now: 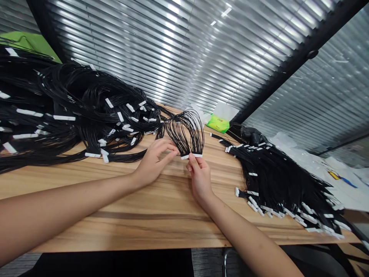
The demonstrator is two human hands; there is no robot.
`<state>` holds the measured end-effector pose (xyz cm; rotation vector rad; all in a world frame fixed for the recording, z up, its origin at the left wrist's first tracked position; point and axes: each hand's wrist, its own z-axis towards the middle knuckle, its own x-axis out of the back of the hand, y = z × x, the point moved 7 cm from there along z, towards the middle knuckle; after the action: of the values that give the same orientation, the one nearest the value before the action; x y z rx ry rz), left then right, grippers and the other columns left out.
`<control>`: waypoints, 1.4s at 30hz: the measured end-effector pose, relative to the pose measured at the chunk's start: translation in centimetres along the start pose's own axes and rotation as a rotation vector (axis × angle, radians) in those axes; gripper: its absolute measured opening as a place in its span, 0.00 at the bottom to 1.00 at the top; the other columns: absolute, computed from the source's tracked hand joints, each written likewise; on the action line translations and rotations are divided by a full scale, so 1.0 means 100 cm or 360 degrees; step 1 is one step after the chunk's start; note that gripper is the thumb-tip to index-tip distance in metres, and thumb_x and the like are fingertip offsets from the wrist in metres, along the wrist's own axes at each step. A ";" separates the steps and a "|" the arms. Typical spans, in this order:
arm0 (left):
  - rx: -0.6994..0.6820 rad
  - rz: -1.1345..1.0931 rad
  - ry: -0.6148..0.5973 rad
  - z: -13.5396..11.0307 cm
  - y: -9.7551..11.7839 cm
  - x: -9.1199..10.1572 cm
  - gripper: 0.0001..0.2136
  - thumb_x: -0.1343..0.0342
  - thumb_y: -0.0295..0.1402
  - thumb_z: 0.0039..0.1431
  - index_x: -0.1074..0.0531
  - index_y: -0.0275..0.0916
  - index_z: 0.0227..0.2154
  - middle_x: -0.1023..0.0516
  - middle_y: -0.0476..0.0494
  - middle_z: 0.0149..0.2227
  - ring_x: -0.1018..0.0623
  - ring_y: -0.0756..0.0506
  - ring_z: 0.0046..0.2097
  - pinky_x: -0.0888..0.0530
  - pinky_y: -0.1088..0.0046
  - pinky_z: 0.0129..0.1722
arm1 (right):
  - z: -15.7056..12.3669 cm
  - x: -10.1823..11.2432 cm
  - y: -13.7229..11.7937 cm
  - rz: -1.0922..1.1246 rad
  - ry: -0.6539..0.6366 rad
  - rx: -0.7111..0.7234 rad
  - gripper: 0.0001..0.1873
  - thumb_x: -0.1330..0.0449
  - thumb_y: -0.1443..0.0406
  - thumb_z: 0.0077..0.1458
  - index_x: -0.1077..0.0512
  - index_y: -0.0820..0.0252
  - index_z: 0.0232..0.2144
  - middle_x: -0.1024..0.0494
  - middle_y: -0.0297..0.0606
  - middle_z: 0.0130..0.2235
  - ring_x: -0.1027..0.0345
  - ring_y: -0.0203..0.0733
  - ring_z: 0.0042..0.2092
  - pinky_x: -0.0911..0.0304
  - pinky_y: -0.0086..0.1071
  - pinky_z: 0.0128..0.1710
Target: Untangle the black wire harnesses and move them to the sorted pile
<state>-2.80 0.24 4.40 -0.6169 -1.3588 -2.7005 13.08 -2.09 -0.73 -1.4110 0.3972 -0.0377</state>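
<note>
A bundle of thin black wires (184,130) arches up in a loop above a white connector strip (191,156) over the wooden tabletop. My right hand (199,179) pinches the strip from below, between thumb and fingers. My left hand (154,161) is curled just left of the strip, with its fingertips beside the strip's left end. It does not appear to grip anything. A large heap of black wire bundles with white connectors (86,111) lies close behind my left hand.
A second heap of black wires with white connectors (276,181) lies on the right of the wooden table (115,215). A green packet (217,124) and a dark crumpled object (252,135) stand at the back. White plastic sheeting (305,161) lies to the right, with window blinds behind.
</note>
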 end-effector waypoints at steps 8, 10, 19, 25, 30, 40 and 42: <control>0.0118 -0.0027 0.0042 0.003 -0.015 0.000 0.07 0.42 0.37 0.56 0.25 0.39 0.28 0.24 0.46 0.36 0.27 0.45 0.43 0.34 0.66 0.48 | -0.002 -0.001 -0.001 -0.0095 0.0008 -0.0003 0.15 0.36 0.54 0.48 0.29 0.61 0.24 0.41 0.25 0.18 0.50 0.31 0.22 0.52 0.29 0.24; 0.0149 -0.0041 0.0061 0.002 -0.014 0.000 0.06 0.41 0.36 0.55 0.25 0.39 0.27 0.25 0.47 0.34 0.27 0.45 0.41 0.34 0.67 0.46 | -0.002 -0.002 -0.002 -0.0125 0.0010 -0.0003 0.15 0.36 0.54 0.47 0.29 0.61 0.24 0.40 0.25 0.18 0.50 0.31 0.22 0.51 0.29 0.24; 0.0314 -0.0174 0.0082 0.003 -0.021 -0.002 0.07 0.40 0.35 0.52 0.26 0.38 0.24 0.25 0.47 0.32 0.27 0.46 0.38 0.33 0.68 0.44 | -0.003 -0.005 -0.005 -0.0246 0.0004 -0.0014 0.15 0.37 0.54 0.47 0.29 0.61 0.24 0.39 0.26 0.18 0.49 0.31 0.22 0.50 0.28 0.24; 0.0479 -0.0530 0.0109 0.000 -0.029 -0.006 0.05 0.42 0.34 0.50 0.31 0.38 0.26 0.27 0.50 0.31 0.28 0.47 0.37 0.33 0.70 0.43 | -0.003 -0.007 0.001 -0.0189 -0.0025 -0.0035 0.15 0.37 0.54 0.47 0.29 0.61 0.24 0.40 0.25 0.18 0.50 0.31 0.22 0.51 0.28 0.24; 0.0598 -0.0990 0.0428 0.002 -0.046 0.006 0.08 0.42 0.33 0.46 0.37 0.39 0.23 0.27 0.49 0.32 0.28 0.47 0.41 0.32 0.71 0.45 | 0.005 0.005 0.004 -0.0020 0.0100 -0.0034 0.15 0.36 0.55 0.48 0.32 0.60 0.23 0.41 0.25 0.19 0.51 0.31 0.22 0.53 0.28 0.24; 0.0657 -0.0939 0.0521 0.005 -0.050 0.012 0.13 0.49 0.37 0.58 0.38 0.40 0.20 0.46 0.56 0.12 0.36 0.52 0.20 0.32 0.76 0.29 | 0.009 0.012 -0.001 0.0095 0.0192 -0.0034 0.14 0.36 0.56 0.48 0.32 0.61 0.24 0.40 0.25 0.20 0.53 0.30 0.23 0.54 0.28 0.24; 0.0702 -0.0904 0.0472 0.004 -0.050 0.009 0.12 0.51 0.38 0.59 0.35 0.39 0.23 0.47 0.57 0.12 0.41 0.52 0.18 0.35 0.77 0.24 | 0.007 0.009 -0.002 0.0075 0.0169 -0.0020 0.14 0.36 0.56 0.48 0.32 0.60 0.24 0.41 0.25 0.20 0.52 0.30 0.23 0.53 0.28 0.25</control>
<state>-4.63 3.76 1.15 0.2350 -2.1874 -2.5412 14.20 -1.74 -0.71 -1.4151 0.5189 -0.0722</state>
